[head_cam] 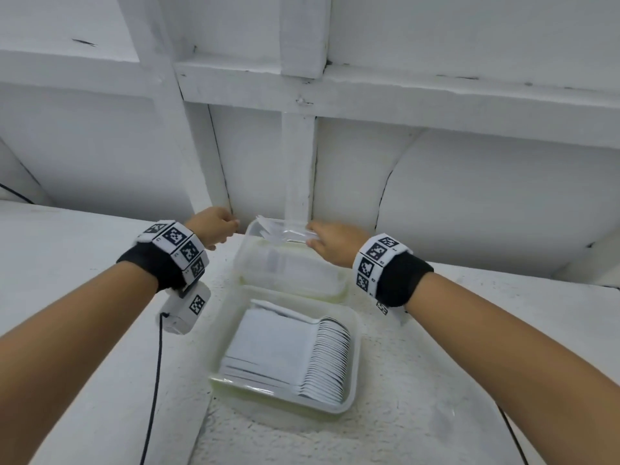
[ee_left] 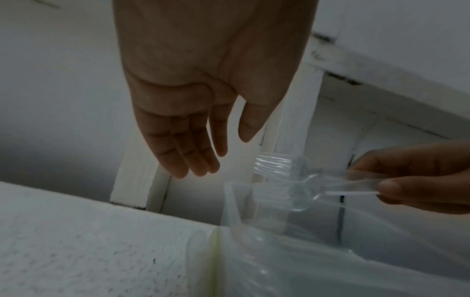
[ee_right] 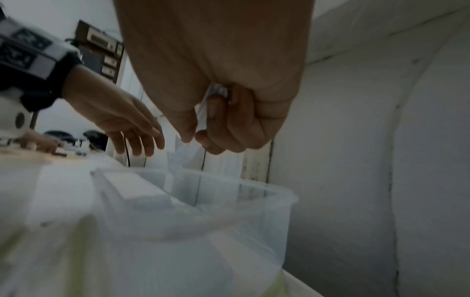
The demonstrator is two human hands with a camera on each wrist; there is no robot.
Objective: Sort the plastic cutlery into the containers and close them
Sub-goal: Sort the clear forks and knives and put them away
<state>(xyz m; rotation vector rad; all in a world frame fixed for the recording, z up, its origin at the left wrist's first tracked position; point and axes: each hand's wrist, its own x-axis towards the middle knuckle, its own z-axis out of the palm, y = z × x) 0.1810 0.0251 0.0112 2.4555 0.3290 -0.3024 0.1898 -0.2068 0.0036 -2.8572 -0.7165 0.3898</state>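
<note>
Two clear plastic containers sit on the white table. The near container (head_cam: 354,347) holds a neat row of white spoons (head_cam: 322,357). The far container (head_cam: 250,260) stands by the wall. My right hand (head_cam: 330,241) pinches a small bunch of clear plastic forks (ee_left: 284,180) by their handles above the far container's back edge, tines pointing left. The forks (head_cam: 278,229) also show in the head view. My left hand (head_cam: 214,226) hovers just left of that container (ee_left: 254,251), fingers straight and relaxed (ee_left: 188,152), holding nothing. In the right wrist view my right hand (ee_right: 203,132) pinches the forks over the container (ee_right: 279,201).
A white panelled wall (head_cam: 302,146) rises right behind the far container. A black cable (head_cam: 154,380) hangs from my left wrist camera across the table. The table's rough white surface (head_cam: 436,397) extends to both sides of the containers.
</note>
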